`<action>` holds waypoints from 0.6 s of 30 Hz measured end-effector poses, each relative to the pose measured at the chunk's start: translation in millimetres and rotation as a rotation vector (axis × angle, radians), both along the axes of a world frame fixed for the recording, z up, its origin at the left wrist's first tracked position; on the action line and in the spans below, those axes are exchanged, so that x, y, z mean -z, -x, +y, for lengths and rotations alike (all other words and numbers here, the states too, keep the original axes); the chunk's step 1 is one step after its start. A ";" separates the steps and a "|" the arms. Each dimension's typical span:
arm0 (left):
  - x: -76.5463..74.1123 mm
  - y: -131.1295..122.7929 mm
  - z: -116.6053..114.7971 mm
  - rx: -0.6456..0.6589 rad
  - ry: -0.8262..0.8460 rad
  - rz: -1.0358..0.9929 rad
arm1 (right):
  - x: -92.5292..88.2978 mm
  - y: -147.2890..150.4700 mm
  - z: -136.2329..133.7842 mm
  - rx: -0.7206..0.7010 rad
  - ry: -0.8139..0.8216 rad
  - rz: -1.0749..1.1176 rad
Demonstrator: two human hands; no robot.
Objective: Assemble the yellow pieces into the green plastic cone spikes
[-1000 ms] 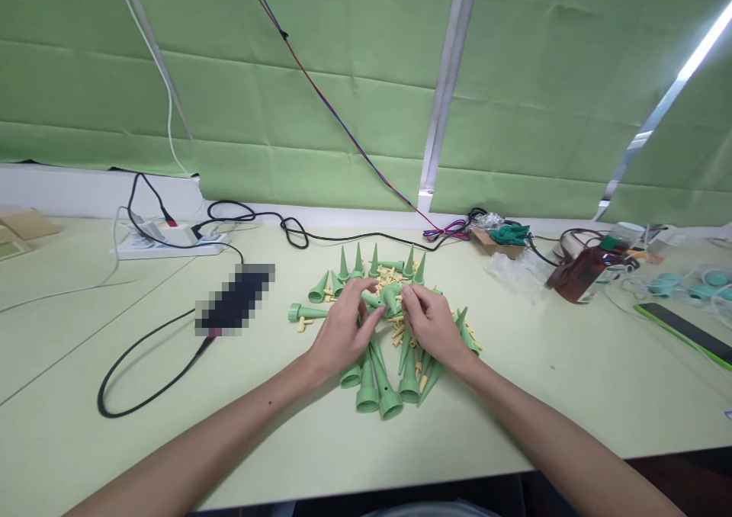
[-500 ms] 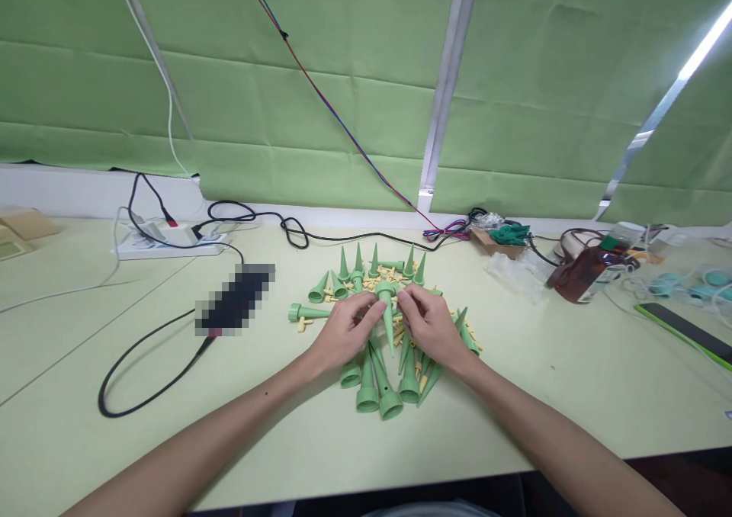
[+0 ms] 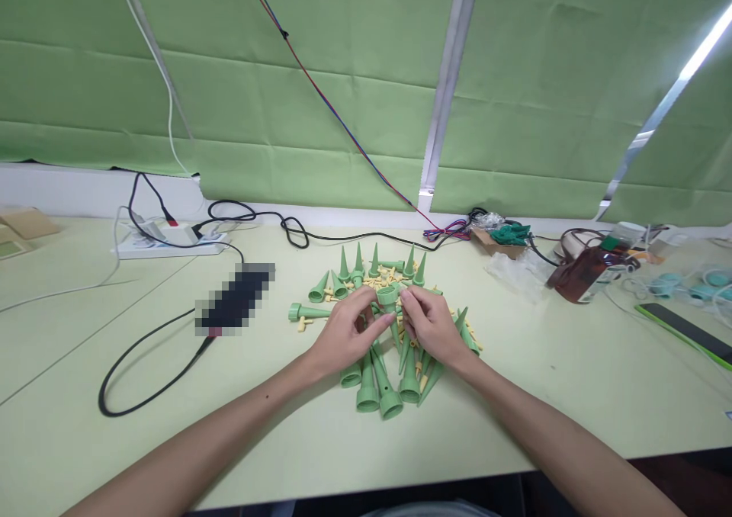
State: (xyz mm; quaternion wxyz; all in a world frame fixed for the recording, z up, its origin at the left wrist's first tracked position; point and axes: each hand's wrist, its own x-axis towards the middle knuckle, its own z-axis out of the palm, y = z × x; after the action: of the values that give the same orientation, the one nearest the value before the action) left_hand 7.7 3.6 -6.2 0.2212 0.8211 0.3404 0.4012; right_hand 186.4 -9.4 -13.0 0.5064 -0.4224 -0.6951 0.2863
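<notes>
A green plastic plant watering spike [image 3: 387, 297] is held up at the middle of the pile, its open cup tilted toward me. My left hand [image 3: 351, 330] is closed around it, thumb across the stem below the cup. My right hand [image 3: 428, 320] is closed in a pinch against the cup's right side; what its fingertips hold, if anything, is hidden. Below my hands lie several more green spikes [image 3: 390, 403], cups toward me. Others stand point up [image 3: 358, 258] behind. Small yellow valve pieces [image 3: 374, 280] are scattered among them.
At left lie a blurred dark device [image 3: 234, 303] with a looped black cable and a white power strip [image 3: 171, 246]. To the right are a clear plastic bag [image 3: 508, 273], a brown bottle [image 3: 592, 273] and a black-and-green phone-like slab [image 3: 686, 334]. The table's front edge [image 3: 343, 494] runs below my arms.
The held spike has tipped so its cup opening faces me more. My left thumb and fingers have shifted their grip on it. My right hand has barely moved.
</notes>
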 end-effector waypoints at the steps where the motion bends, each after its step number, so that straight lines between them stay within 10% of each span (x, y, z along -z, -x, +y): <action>1: 0.3 0.2 -0.3 0.005 0.002 -0.005 | 0.0 0.1 -0.1 -0.006 0.005 0.006; 18: 0.3 -0.9 -1.5 -0.013 0.120 -0.085 | -2.9 1.5 -6.1 -0.019 -0.028 0.120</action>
State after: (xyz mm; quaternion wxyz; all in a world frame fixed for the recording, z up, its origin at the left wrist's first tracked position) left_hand 8.6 2.2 -6.5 0.2817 0.7864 0.3592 0.4162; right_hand 185.0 -15.5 -10.1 0.5503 -0.3906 -0.6715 0.3061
